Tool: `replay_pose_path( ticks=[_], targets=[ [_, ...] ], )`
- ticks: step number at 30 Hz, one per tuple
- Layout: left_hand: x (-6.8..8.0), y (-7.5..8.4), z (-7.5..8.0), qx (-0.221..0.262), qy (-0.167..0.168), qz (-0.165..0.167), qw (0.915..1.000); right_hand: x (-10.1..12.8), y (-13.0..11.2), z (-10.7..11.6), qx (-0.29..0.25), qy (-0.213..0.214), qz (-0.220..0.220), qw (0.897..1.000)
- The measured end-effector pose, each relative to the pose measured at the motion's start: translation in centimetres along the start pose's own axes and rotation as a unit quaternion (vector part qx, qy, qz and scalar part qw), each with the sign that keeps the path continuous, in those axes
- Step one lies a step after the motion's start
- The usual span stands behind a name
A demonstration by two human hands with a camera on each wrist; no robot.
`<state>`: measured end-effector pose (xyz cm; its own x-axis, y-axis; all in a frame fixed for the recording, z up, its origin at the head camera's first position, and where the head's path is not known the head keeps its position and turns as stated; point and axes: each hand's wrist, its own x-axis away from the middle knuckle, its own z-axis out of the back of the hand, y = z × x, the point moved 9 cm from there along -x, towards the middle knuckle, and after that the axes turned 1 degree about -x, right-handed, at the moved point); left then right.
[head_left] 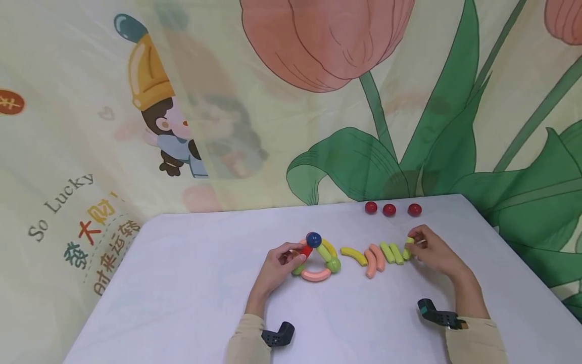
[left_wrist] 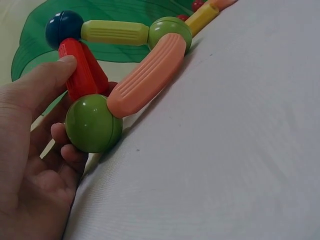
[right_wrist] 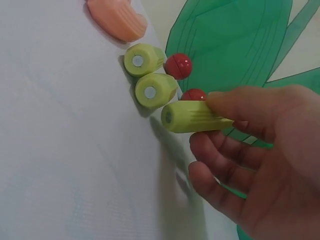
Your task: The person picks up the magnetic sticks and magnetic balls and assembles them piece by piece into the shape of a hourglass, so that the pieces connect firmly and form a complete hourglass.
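The left hand (head_left: 279,263) pinches a short red ribbed stick (left_wrist: 82,70) between thumb and curled fingers; that stick forms one side of a small toy figure (head_left: 318,258) lying on the white tablecloth (head_left: 191,283). Above the thumb tip the stick meets a glossy dark blue ball (left_wrist: 64,27), and below it a smooth green ball (left_wrist: 93,122) rests against the fingertips. A curved salmon-pink ribbed piece (left_wrist: 147,75) runs from that ball to a second green ball (left_wrist: 170,30), which a straight yellow-green stick (left_wrist: 114,32) links back to the blue one. The right hand (head_left: 434,253) grips a yellow-green ribbed stick (right_wrist: 192,116), lifted off the cloth, thumb on top, fingers curled loosely beneath. Just beyond its fingertips lie two more yellow-green sticks (right_wrist: 150,75) with flat metal-dotted ends, then salmon curved pieces (head_left: 374,260) and a yellow curved piece (head_left: 353,256). Three shiny red balls (head_left: 389,209) sit farther off near the cloth's far edge.
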<state>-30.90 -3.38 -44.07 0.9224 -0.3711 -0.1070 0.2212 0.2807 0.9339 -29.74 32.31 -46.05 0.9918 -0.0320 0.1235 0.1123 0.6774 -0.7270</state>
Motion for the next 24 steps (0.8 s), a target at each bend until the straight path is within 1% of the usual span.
replay_pose_path(
  ticks=[5,11,13,16,18,21,24],
  targets=[
    [0.1,0.4,0.0,-0.001,-0.004,0.012,0.9999,0.2,-0.3,1.2,-0.002,0.029,0.012,0.999],
    [0.2,0.0,0.1,0.005,-0.002,0.025,0.9997,0.4,-1.8,1.9,-0.012,0.052,0.034,0.998],
    [-0.1,-1.1,0.0,0.008,0.002,0.03,0.9995,0.3,-2.0,2.0,-0.014,0.064,0.038,0.997],
    [-0.5,-2.6,-0.1,0.008,0.01,0.028,0.9995,-0.4,-0.9,2.2,-0.023,0.09,0.047,0.995],
    [-0.8,-3.7,-0.2,0.008,0.014,0.028,0.9995,-1.2,0.6,2.3,-0.027,0.118,0.052,0.991],
    [-0.7,-3.7,-0.2,0.004,0.013,0.024,0.9996,-2.1,2.2,2.5,-0.052,0.168,0.064,0.982],
    [-0.7,-3.7,-0.1,0.001,0.016,0.025,0.9996,-2.8,2.5,2.6,-0.084,0.214,0.092,0.969]
  ],
)
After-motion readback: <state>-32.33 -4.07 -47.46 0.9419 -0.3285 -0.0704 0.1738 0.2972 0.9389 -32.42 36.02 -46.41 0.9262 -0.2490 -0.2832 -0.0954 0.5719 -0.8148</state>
